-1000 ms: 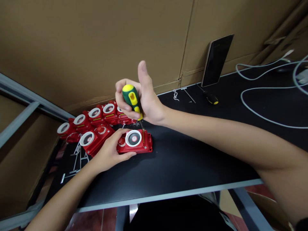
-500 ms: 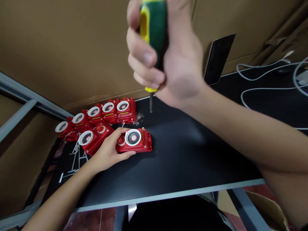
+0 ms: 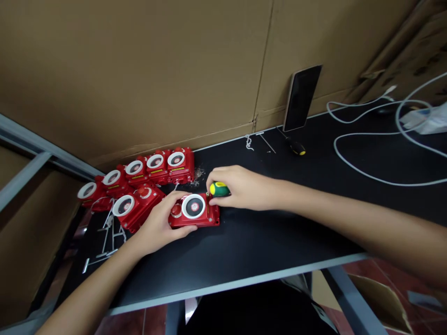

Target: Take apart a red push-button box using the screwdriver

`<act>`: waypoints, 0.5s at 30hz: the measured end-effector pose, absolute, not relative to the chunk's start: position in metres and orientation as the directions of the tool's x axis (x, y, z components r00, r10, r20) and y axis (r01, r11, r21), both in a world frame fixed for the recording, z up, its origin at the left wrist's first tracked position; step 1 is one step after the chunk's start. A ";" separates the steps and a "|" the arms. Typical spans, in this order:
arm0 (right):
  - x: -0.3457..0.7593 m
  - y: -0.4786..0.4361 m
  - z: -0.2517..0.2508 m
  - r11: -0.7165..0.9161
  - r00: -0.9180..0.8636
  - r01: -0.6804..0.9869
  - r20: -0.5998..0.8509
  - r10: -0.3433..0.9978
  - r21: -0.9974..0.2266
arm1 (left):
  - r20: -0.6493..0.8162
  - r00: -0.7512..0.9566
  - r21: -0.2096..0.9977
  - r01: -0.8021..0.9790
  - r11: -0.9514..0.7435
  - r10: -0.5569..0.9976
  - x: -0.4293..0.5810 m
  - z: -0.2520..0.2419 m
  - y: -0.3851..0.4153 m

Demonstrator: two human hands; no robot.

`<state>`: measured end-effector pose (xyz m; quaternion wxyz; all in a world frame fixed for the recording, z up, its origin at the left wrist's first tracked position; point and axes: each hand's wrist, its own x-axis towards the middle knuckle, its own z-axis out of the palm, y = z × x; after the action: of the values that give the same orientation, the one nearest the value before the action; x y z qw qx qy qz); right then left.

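A red alarm box [image 3: 194,207] with a white-ringed round window and a red button lies on the black table [image 3: 265,237]. My left hand [image 3: 164,219] grips its left end, thumb along the near side and fingers on the far side. My right hand [image 3: 237,187] is closed around a green and yellow screwdriver [image 3: 220,189], held upright over the box's far right corner. The screwdriver's tip is hidden behind its handle and my fingers. Another red alarm box [image 3: 141,204] lies just left, close to my left hand.
Several similar red boxes [image 3: 157,168] stand in a row along the cardboard wall [image 3: 167,70]. Metal T-bars [image 3: 101,255] lie at the left. A phone-like slab [image 3: 302,97], a dark screwdriver [image 3: 296,146] and white cables [image 3: 370,174] are at the back right.
My right hand has come down with the screwdriver from high in the view to the corner of the red box. My left hand still holds the box in place.
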<state>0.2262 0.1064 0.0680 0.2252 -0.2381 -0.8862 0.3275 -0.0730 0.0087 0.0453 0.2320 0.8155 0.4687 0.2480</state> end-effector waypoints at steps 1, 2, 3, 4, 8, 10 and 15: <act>0.227 0.099 0.063 0.672 -0.767 0.277 0.263 0.585 -0.687 | 0.201 0.457 0.605 0.637 -0.477 0.866 -0.072 0.045 0.007; 0.228 0.092 0.058 0.673 -0.753 0.269 0.284 0.593 -0.689 | 0.216 0.475 0.599 0.625 -0.500 0.853 -0.071 0.044 0.005; 0.230 0.086 0.055 0.674 -0.741 0.253 0.309 0.596 -0.694 | 0.229 0.493 0.593 0.613 -0.522 0.839 -0.070 0.044 0.003; 0.231 0.081 0.051 0.674 -0.731 0.234 0.331 0.597 -0.700 | 0.238 0.507 0.587 0.605 -0.539 0.828 -0.069 0.043 0.001; 0.237 0.073 0.042 0.673 -0.712 0.182 0.376 0.593 -0.717 | 0.245 0.538 0.575 0.589 -0.567 0.807 -0.067 0.043 -0.003; 0.239 0.072 0.039 0.679 -0.724 0.177 0.373 0.580 -0.713 | 0.234 0.545 0.579 0.587 -0.566 0.805 -0.067 0.043 -0.003; 0.241 0.065 0.041 0.714 -0.738 0.109 0.424 0.524 -0.692 | 0.171 0.570 0.595 0.590 -0.546 0.803 -0.068 0.045 -0.002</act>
<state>0.2406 0.0653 0.0405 0.3129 -0.1818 -0.8712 0.3318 -0.0675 -0.0017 0.0448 0.2445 0.8517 0.4091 0.2180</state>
